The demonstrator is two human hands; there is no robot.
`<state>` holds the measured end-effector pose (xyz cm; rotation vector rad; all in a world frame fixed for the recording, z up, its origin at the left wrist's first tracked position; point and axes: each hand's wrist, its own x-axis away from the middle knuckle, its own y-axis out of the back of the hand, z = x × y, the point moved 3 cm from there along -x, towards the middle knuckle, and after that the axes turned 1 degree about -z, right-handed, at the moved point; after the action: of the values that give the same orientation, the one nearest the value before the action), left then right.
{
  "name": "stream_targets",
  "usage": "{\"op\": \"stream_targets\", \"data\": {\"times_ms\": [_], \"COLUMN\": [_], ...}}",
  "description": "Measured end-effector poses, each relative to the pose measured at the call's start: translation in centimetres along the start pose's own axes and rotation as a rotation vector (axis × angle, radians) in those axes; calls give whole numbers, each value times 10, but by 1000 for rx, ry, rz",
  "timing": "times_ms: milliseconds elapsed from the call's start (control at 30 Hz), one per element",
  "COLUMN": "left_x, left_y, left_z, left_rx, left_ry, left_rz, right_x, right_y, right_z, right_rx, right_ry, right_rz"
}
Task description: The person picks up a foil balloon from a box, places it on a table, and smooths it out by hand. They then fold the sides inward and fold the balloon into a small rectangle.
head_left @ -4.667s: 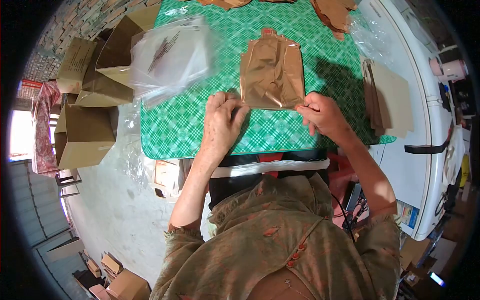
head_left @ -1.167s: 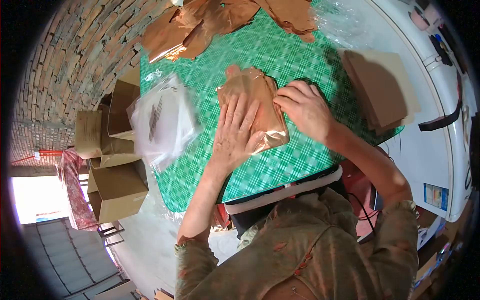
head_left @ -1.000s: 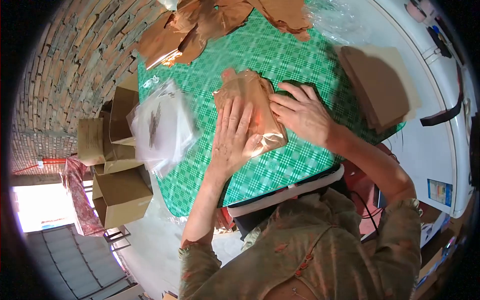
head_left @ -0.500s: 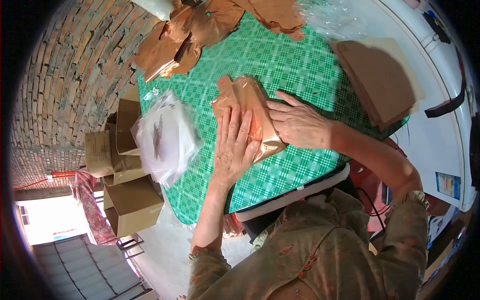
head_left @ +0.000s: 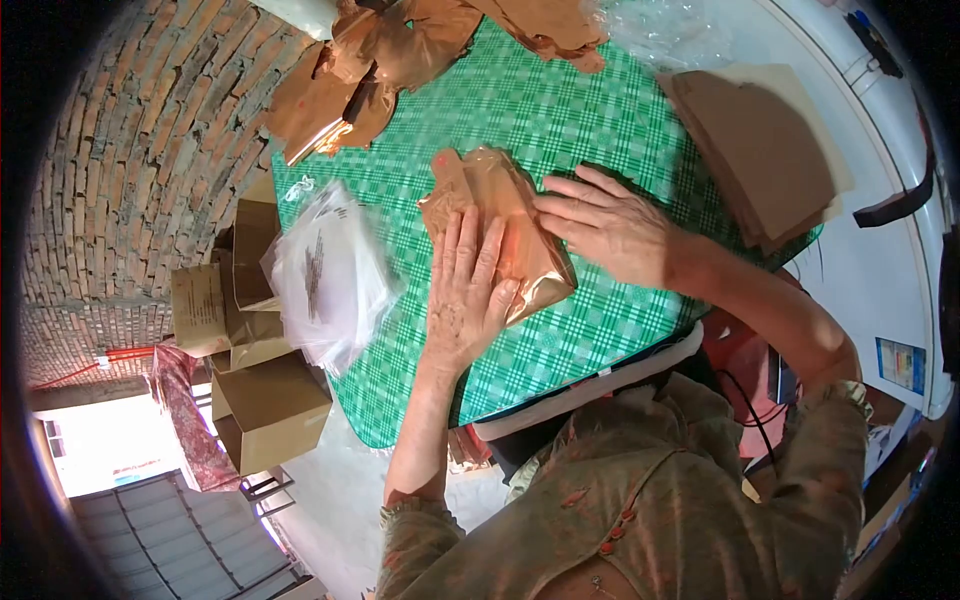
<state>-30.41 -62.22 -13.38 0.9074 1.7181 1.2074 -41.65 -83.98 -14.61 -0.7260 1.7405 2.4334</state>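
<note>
A shiny copper-coloured foil packet (head_left: pixel 515 220) lies on the green checked tablecloth (head_left: pixel 540 120). My left hand (head_left: pixel 466 285) rests flat on its left part, fingers stretched out and pointing away from me. To the right, my right hand (head_left: pixel 612 228) is open, with its fingertips beside the packet's right edge and the palm over the cloth. Neither hand is closed round anything. Left of my left hand is a pile of clear plastic bags (head_left: pixel 330 275) with dark print.
Copper-coloured foil sheets (head_left: pixel 400 45) lie at the far side of the table. Brown flat sheets (head_left: pixel 760 150) are stacked at the right, near crumpled clear plastic (head_left: pixel 660 35). Open cardboard boxes (head_left: pixel 275 415) stand past the left edge, by a brick wall (head_left: pixel 130 170).
My right hand has slid right, off the packet's edge, and its fingers have shifted. My left hand stays flat on the packet.
</note>
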Motion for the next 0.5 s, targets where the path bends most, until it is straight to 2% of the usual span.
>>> {"op": "stream_targets", "data": {"times_ms": [400, 500], "left_x": [0, 0], "left_y": [0, 1], "left_z": [1, 1], "left_rx": [29, 12], "left_ry": [-10, -2], "left_rz": [38, 70], "right_x": [-2, -2], "right_y": [-2, -4], "right_z": [14, 16], "right_rx": [37, 24], "right_ry": [-25, -28], "right_rz": [31, -42]}}
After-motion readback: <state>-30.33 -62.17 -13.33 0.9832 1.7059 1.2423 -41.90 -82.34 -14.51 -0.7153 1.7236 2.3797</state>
